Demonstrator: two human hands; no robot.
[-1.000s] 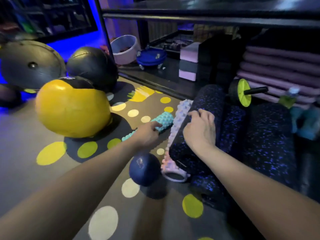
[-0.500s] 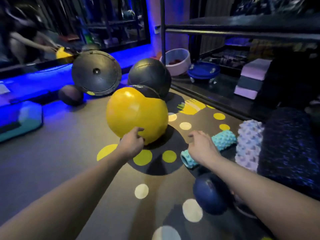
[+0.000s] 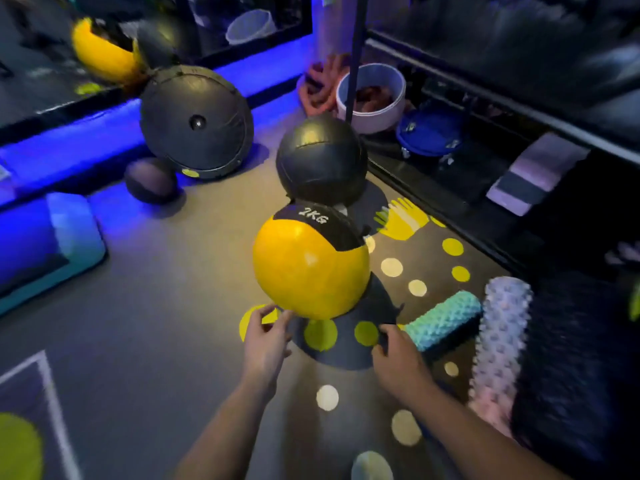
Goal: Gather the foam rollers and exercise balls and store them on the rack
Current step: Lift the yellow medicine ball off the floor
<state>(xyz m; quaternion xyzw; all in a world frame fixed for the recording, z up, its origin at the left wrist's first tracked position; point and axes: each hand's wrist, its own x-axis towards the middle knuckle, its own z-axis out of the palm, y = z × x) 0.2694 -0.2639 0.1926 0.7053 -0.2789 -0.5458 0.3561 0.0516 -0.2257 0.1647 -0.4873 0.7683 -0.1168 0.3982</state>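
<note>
A yellow and black 2 kg medicine ball (image 3: 308, 268) sits on the spotted mat in the middle. My left hand (image 3: 265, 336) reaches to its lower left edge, fingers loosely spread and just touching its underside. My right hand (image 3: 398, 358) hovers low to the ball's right with relaxed fingers, next to a teal knobbly foam roller (image 3: 443, 320). A pale spiky roller (image 3: 502, 334) and a dark speckled roller (image 3: 571, 368) lie at the right. A black medicine ball (image 3: 322, 161) stands behind the yellow one. The black rack (image 3: 450, 188) runs along the right.
A large black ball (image 3: 197, 123) leans by the blue-lit mirror wall, with a small dark ball (image 3: 150, 180) beside it. A white bucket (image 3: 372, 98), a blue disc (image 3: 429, 133) and foam blocks (image 3: 533, 174) sit on the rack's bottom shelf. A blue-lit pad (image 3: 52, 244) lies at the left.
My view has swung left and closer to the yellow ball. Both hands left the rollers: the left went to the ball's lower edge, the right passed the teal roller toward the ball.
</note>
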